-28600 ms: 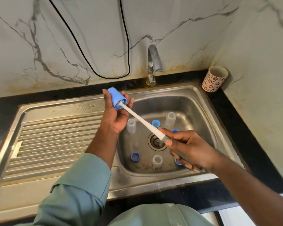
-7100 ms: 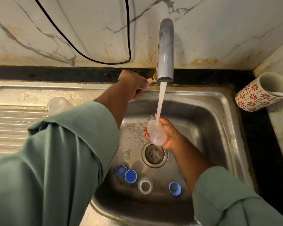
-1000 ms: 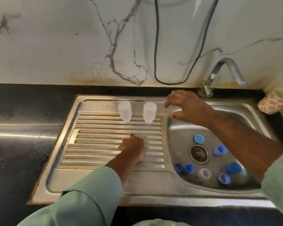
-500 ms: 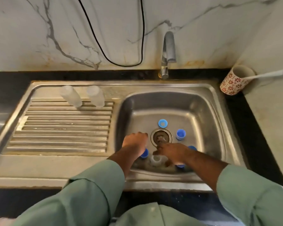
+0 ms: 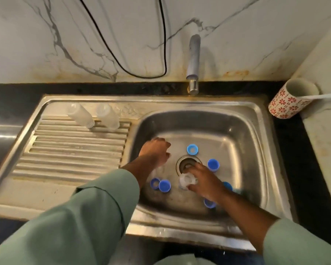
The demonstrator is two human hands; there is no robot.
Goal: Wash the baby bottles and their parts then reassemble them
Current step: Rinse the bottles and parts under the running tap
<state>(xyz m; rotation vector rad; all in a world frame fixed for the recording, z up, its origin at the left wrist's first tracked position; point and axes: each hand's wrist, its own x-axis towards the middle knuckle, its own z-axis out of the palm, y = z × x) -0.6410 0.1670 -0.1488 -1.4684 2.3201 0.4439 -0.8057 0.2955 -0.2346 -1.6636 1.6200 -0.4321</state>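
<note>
Head view: right hand [image 5: 204, 181] hides two blue caps partly, fingers curled round a clear bottle [image 5: 187, 181] at the drain's six o'clock — mouth up, upright. Left hand [image 5: 156, 153] loosely curled, blurred.

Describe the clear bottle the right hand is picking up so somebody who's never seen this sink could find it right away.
Start at the sink basin and find the round drain in its floor. Just on the near side of the drain, the right hand grips a bottle with its open mouth facing up. It is the only clear piece in the basin; everything around it is a blue cap.
</note>
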